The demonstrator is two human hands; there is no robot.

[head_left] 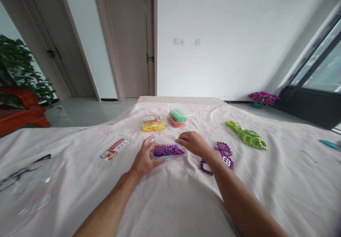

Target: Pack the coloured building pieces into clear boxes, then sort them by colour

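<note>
A clear plastic box of purple building pieces (168, 151) lies on the pink cloth. My left hand (144, 159) grips its left end, thumb on the front edge. My right hand (192, 141) hovers over the box's right end with fingers curled at its rim; I cannot tell if it pinches a piece. Loose purple pieces (223, 154) lie just right of my right wrist, one with a white window part.
Behind the box sit a yellow-piece box (153, 123) and a box of green and orange pieces (178, 118). A clear lid with a red label (115, 149) lies left. Joined green pieces (246, 134) lie at right. Black glasses (23, 169) rest far left.
</note>
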